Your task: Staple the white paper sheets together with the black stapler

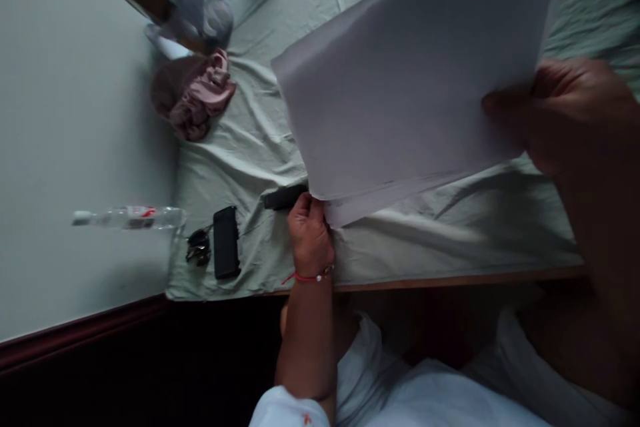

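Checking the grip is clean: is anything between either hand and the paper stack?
Nothing visible. The left hand grips the paper stack at its lower corner and the right hand pinches its right edge, both directly. A small black object lies beside the left hand, not between.

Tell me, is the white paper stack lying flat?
No, lifted: left hand and right hand hold the white paper stack above the green bedsheet.

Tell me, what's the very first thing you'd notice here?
The big stack of white paper grabs the eye first. It is held up over the pale green sheet, with the left hand pinching its lower corner and the right hand gripping its right edge. Off to the left are a crumpled pink cloth, a flat black case and a clear bottle.
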`<state>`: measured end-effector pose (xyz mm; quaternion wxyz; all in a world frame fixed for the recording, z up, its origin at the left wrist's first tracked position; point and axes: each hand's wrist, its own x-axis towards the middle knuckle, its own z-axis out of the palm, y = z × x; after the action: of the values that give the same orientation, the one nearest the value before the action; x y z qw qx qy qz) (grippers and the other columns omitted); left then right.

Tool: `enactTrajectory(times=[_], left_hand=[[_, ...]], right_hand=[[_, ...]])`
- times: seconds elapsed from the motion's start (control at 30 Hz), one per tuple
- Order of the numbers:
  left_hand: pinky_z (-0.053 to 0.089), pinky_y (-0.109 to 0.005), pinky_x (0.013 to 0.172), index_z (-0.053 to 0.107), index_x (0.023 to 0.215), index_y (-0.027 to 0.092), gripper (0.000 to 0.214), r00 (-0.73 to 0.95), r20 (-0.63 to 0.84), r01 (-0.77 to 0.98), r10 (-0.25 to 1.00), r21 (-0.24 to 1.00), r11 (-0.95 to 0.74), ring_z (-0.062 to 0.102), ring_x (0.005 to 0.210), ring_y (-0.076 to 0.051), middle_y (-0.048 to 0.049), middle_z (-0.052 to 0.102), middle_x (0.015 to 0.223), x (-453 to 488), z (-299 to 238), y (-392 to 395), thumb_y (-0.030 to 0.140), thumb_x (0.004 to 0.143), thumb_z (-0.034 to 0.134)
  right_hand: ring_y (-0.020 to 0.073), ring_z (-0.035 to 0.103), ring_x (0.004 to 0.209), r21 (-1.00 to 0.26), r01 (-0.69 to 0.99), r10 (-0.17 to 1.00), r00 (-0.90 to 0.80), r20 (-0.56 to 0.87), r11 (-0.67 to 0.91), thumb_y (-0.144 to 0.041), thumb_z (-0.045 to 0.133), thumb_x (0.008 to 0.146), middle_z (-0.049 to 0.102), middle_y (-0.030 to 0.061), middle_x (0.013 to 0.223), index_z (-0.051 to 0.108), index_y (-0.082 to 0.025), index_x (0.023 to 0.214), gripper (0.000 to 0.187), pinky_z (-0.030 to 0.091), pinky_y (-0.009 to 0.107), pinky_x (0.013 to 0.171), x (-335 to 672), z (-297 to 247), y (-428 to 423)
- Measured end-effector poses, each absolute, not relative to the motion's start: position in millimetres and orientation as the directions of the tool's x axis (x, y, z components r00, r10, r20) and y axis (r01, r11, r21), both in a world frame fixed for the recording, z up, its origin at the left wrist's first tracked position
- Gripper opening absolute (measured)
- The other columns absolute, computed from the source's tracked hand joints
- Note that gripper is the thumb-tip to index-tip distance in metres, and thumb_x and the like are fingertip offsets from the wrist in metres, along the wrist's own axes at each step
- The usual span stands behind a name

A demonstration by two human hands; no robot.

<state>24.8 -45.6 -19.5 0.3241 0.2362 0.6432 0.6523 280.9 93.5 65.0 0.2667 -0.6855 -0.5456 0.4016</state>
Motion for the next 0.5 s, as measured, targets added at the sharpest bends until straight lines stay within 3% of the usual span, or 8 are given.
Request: enactTrajectory(times=[0.17,0.37,0.5], left_hand=[[0.042,-0.021,0.054,0.074,0.084,0.017,0.049,-0.727,-0.093,-0.185,0.680,0.981,-0.063,0.059,0.062,-0.009,-0.0014,0.069,0.071,17.8,-9.2,-48.5,0.066,0.081,0.075],[0.038,-0.016,0.053,0.074,0.084,0.021,0.028,-0.679,-0.097,-0.129,0.728,0.992,0.012,0.047,0.055,-0.003,0.0070,0.061,0.066,4.9,-1.4,-53.3,0.032,0.068,0.093],[0.046,-0.016,0.064,0.073,0.087,0.023,0.028,-0.701,-0.040,-0.125,0.712,0.990,-0.067,0.058,0.070,-0.006,0.0056,0.068,0.079,-4.4,4.5,-54.3,0.019,0.067,0.092]], right_hand=[[0.0009,0.043,0.058,-0.884,0.436,0.984,0.024,-0.177,-0.170,-0.024,0.053,0.080,0.056,-0.0055,0.075,0.063,-0.021,0.086,0.012,0.030,0.021,0.051,285.2,52.3,95.7],[0.0083,0.052,0.069,-0.921,0.380,0.990,-0.068,-0.120,-0.085,-0.023,0.057,0.076,0.058,-0.0010,0.088,0.063,-0.023,0.088,0.014,0.044,0.026,0.062,286.6,40.8,97.1],[0.0185,0.057,0.096,-0.976,0.216,0.957,-0.282,-0.073,-0.011,-0.029,0.059,0.069,0.058,-0.0016,0.100,0.059,-0.027,0.087,0.018,0.047,0.032,0.082,285.6,33.1,99.7]])
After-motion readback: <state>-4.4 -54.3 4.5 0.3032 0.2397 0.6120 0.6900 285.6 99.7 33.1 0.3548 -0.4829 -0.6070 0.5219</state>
